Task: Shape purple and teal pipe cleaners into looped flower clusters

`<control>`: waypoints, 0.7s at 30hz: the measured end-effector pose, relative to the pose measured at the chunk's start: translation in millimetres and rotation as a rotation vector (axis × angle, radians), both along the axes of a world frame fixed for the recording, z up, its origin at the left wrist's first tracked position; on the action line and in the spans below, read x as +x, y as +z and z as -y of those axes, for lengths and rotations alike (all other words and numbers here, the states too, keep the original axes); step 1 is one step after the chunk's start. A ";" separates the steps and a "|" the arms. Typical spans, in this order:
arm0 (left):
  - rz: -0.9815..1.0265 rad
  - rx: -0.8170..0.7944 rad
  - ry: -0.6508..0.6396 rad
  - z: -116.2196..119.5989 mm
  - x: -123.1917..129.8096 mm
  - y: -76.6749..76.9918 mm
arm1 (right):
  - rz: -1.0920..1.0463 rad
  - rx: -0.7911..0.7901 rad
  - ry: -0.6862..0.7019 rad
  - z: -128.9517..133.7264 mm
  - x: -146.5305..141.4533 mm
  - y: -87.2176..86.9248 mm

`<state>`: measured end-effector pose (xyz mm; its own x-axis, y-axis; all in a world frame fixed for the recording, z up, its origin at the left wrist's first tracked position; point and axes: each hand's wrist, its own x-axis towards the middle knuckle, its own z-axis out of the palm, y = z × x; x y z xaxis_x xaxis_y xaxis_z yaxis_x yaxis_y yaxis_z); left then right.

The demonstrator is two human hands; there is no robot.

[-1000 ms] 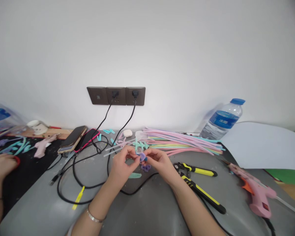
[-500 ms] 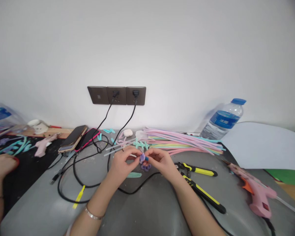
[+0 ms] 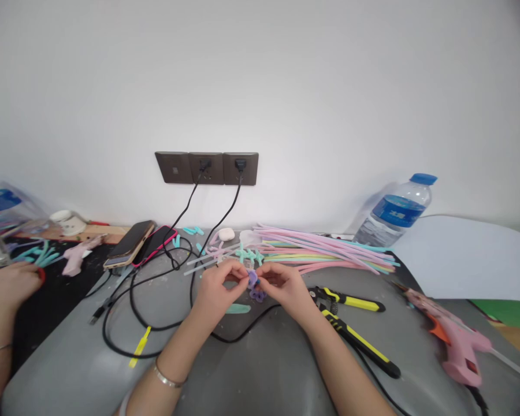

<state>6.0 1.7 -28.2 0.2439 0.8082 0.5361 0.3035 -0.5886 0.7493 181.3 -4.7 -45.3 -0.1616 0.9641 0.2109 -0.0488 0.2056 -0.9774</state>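
Between my fingertips, above the grey tabletop, is a small purple fuzzy piece. My left hand pinches its left side, the wrist wearing a silver bracelet. My right hand closes on its right side, where a bit of blue shows at the fingertips. Just below lies another purple looped piece. Teal shaped pieces lie behind my hands, and a flat pale green piece rests under my left hand.
Pastel fuzzy stems lie along the wall. Yellow-black pliers, a pink glue gun and a water bottle are on the right. Black cables and phones lie left, near another person's hand.
The purple piece has turned slightly between my fingers, and less of the blue shows. At the far left, the other person's hand has moved right and up, with a tool now beside it.
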 end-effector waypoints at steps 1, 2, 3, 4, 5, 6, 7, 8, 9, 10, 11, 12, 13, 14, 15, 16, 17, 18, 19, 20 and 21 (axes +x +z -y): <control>0.006 -0.008 -0.010 0.2 0.3 -0.1 | 0.005 -0.001 0.011 0.4 0.0 0.3; 0.012 -0.016 -0.020 0.4 0.6 0.0 | 0.008 0.001 0.023 0.8 0.0 0.6; 0.018 -0.022 -0.030 0.5 0.8 0.2 | 0.010 0.005 0.029 1.3 0.0 1.0; 0.020 -0.026 -0.038 0.5 0.9 0.5 | 0.013 0.010 0.028 1.7 0.0 1.3; 0.019 -0.030 -0.043 0.5 1.0 0.7 | 0.018 0.016 0.021 2.1 -0.1 1.7; 0.016 -0.029 -0.045 0.5 1.1 0.7 | 0.025 0.024 0.010 2.4 -0.4 2.2; 0.014 -0.027 -0.043 0.6 1.3 0.5 | 0.032 0.036 -0.005 2.9 -1.0 2.8; 0.013 -0.023 -0.035 0.9 1.5 0.0 | 0.043 0.050 -0.020 3.3 -1.7 3.4; 0.012 -0.016 -0.022 1.3 1.9 -0.5 | 0.057 0.068 -0.035 3.8 -2.7 4.0; 0.010 -0.007 -0.008 1.9 2.4 -1.1 | 0.071 0.087 -0.048 4.3 -3.9 4.6; 0.005 0.003 0.004 2.7 3.0 -1.4 | 0.084 0.105 -0.061 4.8 -5.2 5.0; -0.006 0.018 0.014 3.7 3.7 -1.4 | 0.095 0.120 -0.073 5.3 -6.6 5.1; -0.024 0.044 0.021 4.8 4.4 -1.1 | 0.105 0.130 -0.082 5.8 -7.9 5.0; -0.047 0.086 0.027 6.0 5.2 -0.3 | 0.112 0.136 -0.091 6.2 -9.2 4.7; -0.074 0.140 0.035 7.1 6.0 0.8 | 0.116 0.140 -0.099 6.5 -10.4 4.2; -0.103 0.199 0.043 8.0 6.8 2.1 | 0.117 0.145 -0.107 6.7 -11.3 3.5; -0.129 0.255 0.052 8.7 7.3 3.3 | 0.116 0.151 -0.114 6.8 -11.9 2.8; -0.150 0.297 0.059 9.1 7.8 4.2 | 0.111 0.156 -0.118 6.8 -12.3 2.2; -0.162 0.315 0.063 9.3 8.0 4.7 | 0.103 0.160 -0.119 6.8 -12.4 1.8; -0.162 0.305 0.064 9.2 8.0 4.8 | 0.095 0.160 -0.116 6.7 -12.4 1.4; -0.154 0.270 0.059 8.9 7.9 4.4 | 0.087 0.155 -0.111 6.7 -12.2 1.2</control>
